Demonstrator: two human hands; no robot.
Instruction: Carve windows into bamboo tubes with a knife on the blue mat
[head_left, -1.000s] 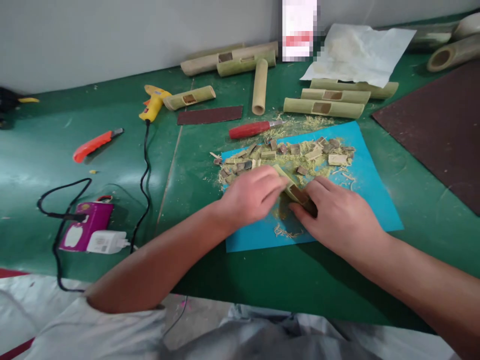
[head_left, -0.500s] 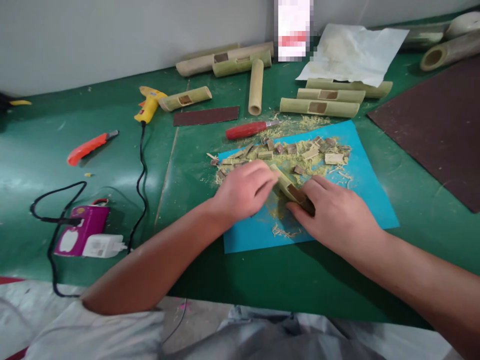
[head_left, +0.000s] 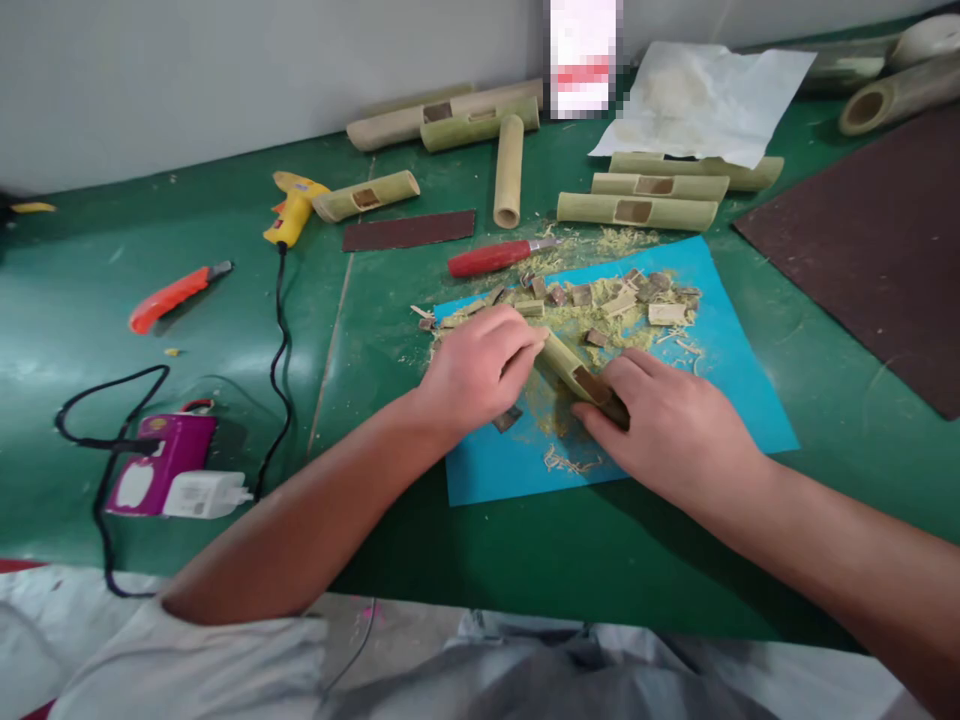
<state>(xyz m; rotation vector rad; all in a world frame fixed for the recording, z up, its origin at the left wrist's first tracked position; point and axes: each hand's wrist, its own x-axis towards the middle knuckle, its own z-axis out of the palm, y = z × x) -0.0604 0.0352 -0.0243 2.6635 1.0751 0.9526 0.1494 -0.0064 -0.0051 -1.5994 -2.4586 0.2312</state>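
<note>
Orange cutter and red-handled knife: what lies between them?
In the head view, the black cord of the yellow glue gun crosses between the orange cutter and the red-handled knife, as does a pale seam.

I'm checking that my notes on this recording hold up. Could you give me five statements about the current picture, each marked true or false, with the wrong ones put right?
1. The right hand holds a bamboo tube with an opening cut in its side. True.
2. The left hand holds the red-handled tool. False: the tool lies on the green table, and the left hand is at the tube's far end.
3. Chips and shavings are scattered on the blue sheet. True.
4. The yellow glue gun lies on the blue sheet. False: it lies on the green table, left of the sheet.
5. A white adapter is next to the purple box. True.
</note>
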